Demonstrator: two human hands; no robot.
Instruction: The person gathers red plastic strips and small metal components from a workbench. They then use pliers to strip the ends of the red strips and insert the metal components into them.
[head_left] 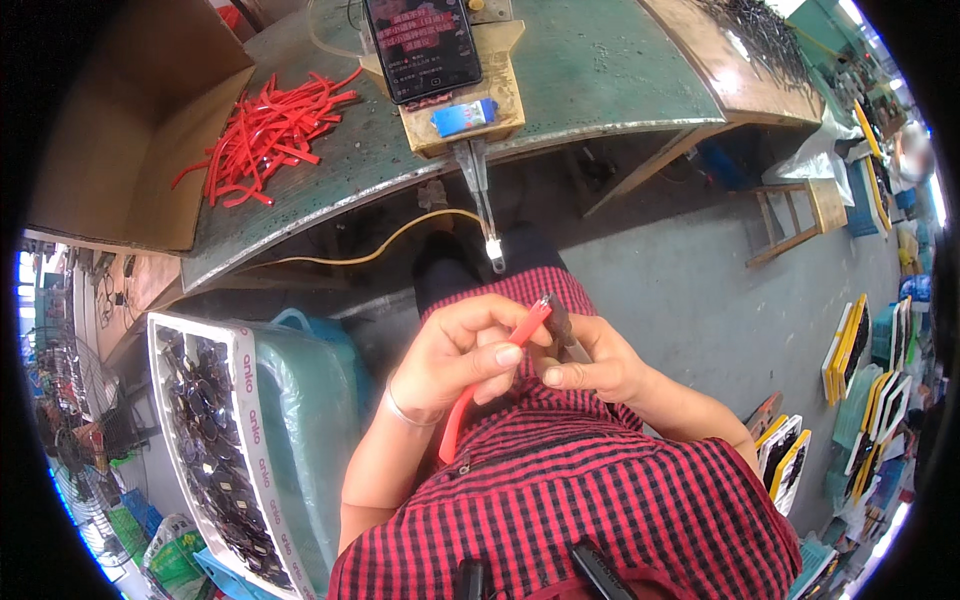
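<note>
In front of my lap, my left hand [465, 355] pinches a long, thin red plastic strip [530, 324] between thumb and fingers. The strip's tail hangs below the hand, and small metal bits show at its upper end. Right beside it, my right hand [595, 360] is closed round a dark, worn hand tool [560, 322] with a metallic part; its exact kind is hard to make out. The tool's dark tip is close to the strip's upper end; I cannot tell whether they touch. On the bench ahead lies a loose pile of similar red strips [275, 135].
A green workbench [600, 75] spans the front. Its yellowish fixture [515, 95] carries a phone [420, 45], a small blue packet [463, 118] and a metal arm [478, 190] reaching toward me. A cardboard box [110, 130] stands left, above a white tray [245, 380] of dark eyewear pieces. A wooden stool [825, 207] stands right.
</note>
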